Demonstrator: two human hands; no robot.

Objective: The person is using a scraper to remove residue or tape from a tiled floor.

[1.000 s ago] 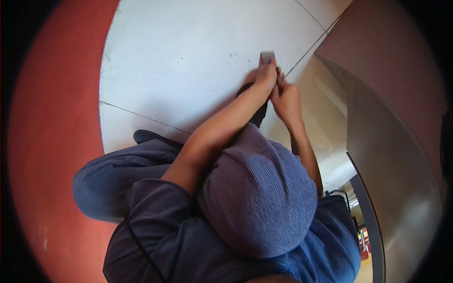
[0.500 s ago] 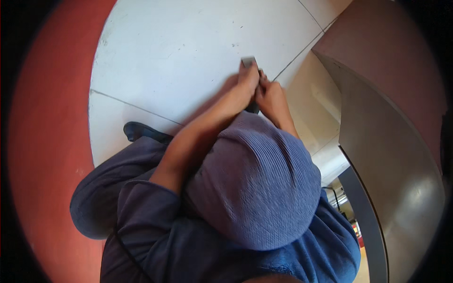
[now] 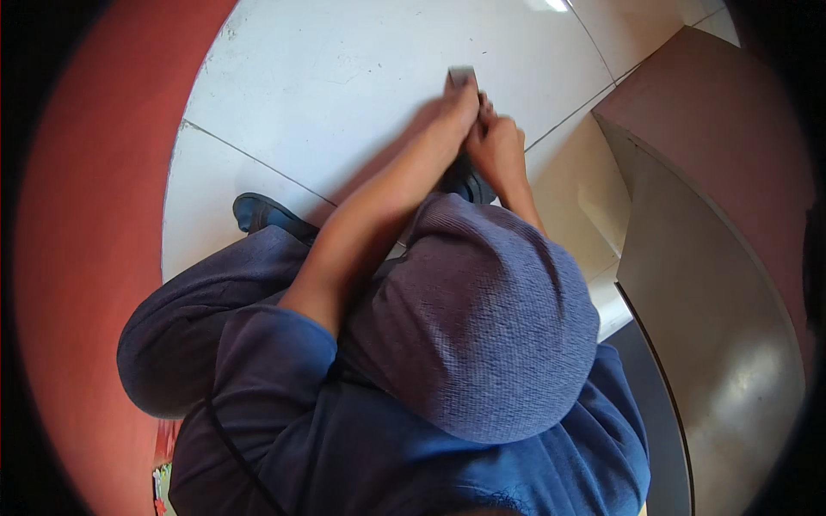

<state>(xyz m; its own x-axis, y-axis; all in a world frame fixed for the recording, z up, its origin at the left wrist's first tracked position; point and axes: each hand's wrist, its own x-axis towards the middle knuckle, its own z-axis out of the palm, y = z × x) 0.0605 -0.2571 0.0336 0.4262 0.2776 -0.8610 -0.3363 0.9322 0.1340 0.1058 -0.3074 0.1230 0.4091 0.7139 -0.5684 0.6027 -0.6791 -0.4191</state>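
My left hand [image 3: 462, 99] is out ahead over the pale floor, its fingers closed round a small flat thing. Only the thing's grey, square-cornered end [image 3: 462, 72] shows past the fingers, so its kind cannot be made out. Close behind and to the right, my right hand [image 3: 497, 142] is closed too, its fingertips against the left hand. Whether it grips the same thing is hidden. Below the hands, a dark shoe [image 3: 471, 185] shows partly beyond my raised knee [image 3: 503, 327] in blue-grey ribbed cloth.
Large white floor tiles [image 3: 344, 52] spread ahead, bordered by a red surface [image 3: 86, 258] on the left. A brown and grey boxy structure [image 3: 705, 267] rises close on the right. My other foot wears a black sandal [image 3: 262, 213] at left.
The view has shifted, and both hands with the grey-ended thing now appear higher in the picture. More of the dark shoe below them shows. The grip looks unchanged.
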